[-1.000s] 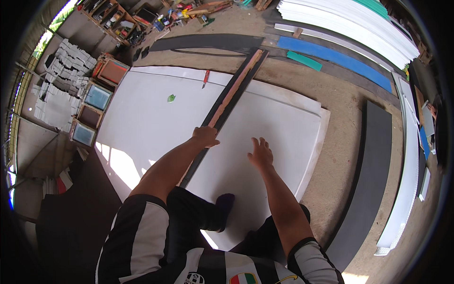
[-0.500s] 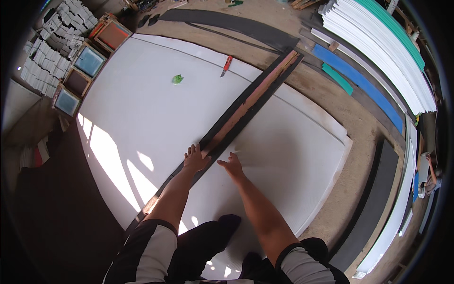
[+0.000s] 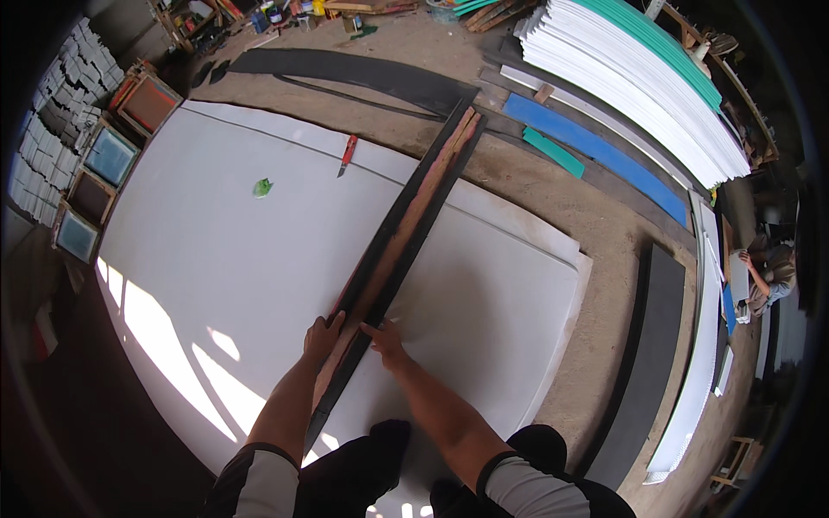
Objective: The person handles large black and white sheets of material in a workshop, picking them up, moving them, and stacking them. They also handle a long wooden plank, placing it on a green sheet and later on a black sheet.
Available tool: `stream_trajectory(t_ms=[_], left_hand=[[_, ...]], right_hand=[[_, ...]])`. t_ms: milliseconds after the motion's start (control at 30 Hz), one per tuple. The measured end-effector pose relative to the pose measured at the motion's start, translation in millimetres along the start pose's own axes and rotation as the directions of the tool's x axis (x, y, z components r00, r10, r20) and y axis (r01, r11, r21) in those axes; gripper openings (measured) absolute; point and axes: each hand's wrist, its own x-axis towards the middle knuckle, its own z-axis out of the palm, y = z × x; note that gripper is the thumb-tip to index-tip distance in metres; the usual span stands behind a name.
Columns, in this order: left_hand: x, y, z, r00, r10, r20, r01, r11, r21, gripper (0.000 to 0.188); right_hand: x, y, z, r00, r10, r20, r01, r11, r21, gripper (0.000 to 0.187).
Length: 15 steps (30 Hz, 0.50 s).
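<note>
The left hand (image 3: 322,337) and right hand (image 3: 389,339) touch opposite edges of a dark-edged bar (image 3: 404,229) running from seven to one o'clock across a white sheet (image 3: 233,242); whether either pinches the bar is unclear. Uneven pressure could skew it.

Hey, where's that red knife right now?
In the head view, the red knife lies left of centre near the white sheet's far edge, between the small green scrap and the long dark-edged bar.
</note>
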Motion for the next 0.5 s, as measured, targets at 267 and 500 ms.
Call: stream_trajectory(t_ms=[267, 500], left_hand=[[-70, 50, -44, 0.987, 0.076, -0.144, -0.093, 0.989, -0.116, 0.062], [-107, 75, -136, 0.931, 0.24, -0.276, -0.277, 0.955, -0.102, 0.062]], right_hand=[[-30, -16, 1, 0.996, -0.08, -0.045, 0.081, 0.997, 0.02, 0.074], [-112, -111, 56, 0.996, -0.088, 0.009, 0.089, 0.995, -0.04, 0.072]])
